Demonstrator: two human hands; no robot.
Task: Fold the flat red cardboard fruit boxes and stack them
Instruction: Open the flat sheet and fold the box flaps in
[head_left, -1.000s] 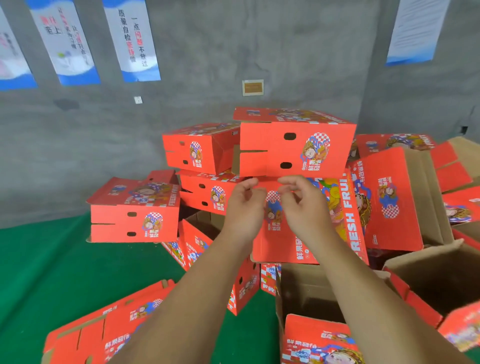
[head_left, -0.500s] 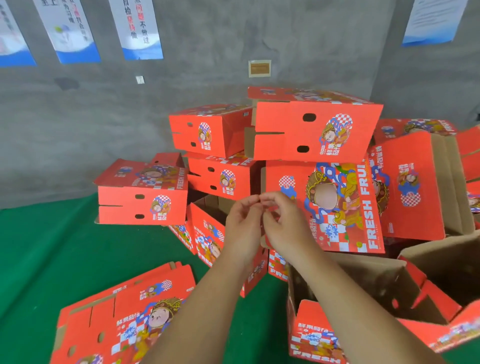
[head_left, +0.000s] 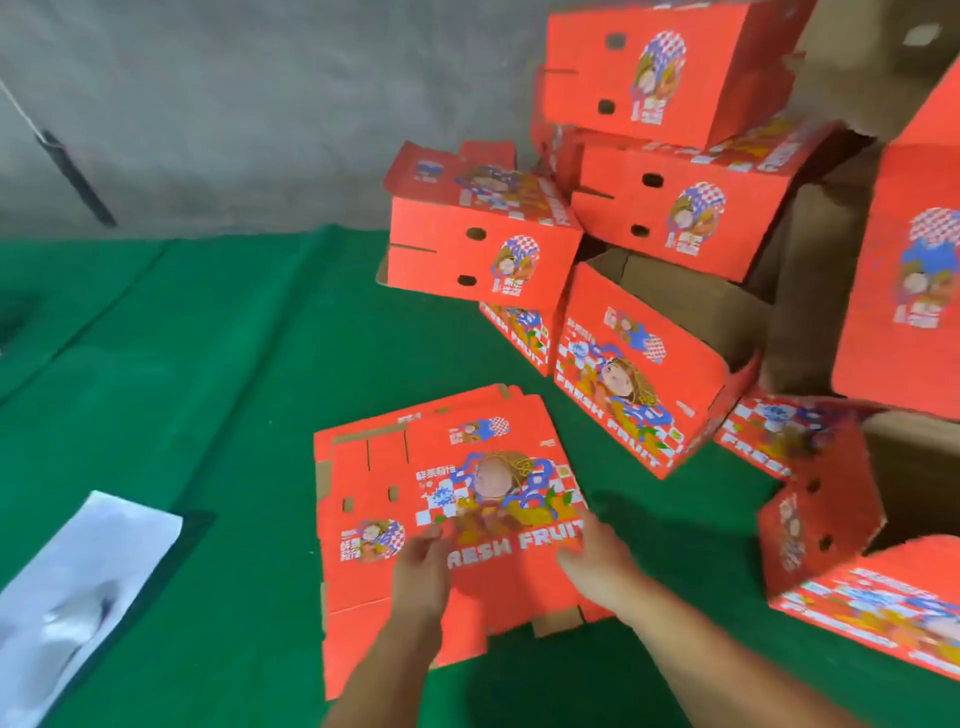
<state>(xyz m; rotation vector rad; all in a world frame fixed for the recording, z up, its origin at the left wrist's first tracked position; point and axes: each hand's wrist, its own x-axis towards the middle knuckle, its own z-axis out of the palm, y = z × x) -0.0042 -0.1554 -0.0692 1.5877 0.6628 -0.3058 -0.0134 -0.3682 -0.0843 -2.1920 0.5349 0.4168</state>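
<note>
Room: a grey concrete wall (head_left: 234, 104) runs behind a worktop (head_left: 208, 364) covered in green cloth; the whole view is motion-blurred.
Flat box: a red cardboard flat box (head_left: 441, 519) lies on the green cloth, near the lower middle of the view, printed side up. It shows a cartoon figure, blue swirls, a red-and-white chequer and the words "FRESH FRUIT". Slots and small oval holes are cut in its left part, and brown cardboard edges show at its near and left sides. More flat sheets seem to lie under it, their edges peeking out at the far side.
Folded boxes: a heap of folded boxes (head_left: 483, 244) in the same red print rises beyond and to the right of the flat box, some closed and stacked, some tipped over with brown insides showing.
Paper: a white sheet (head_left: 88, 587) lies well left of the flat box, on the cloth.
Left hand: the left hand (head_left: 423, 564) rests over the flat box's near half, just left of the lettering, fingers fairly straight and pointing away.
Right hand: the right hand (head_left: 597, 564) lies at the flat box's right edge by the word "FRUIT"; blur hides whether its fingers grip the edge or only touch it.
</note>
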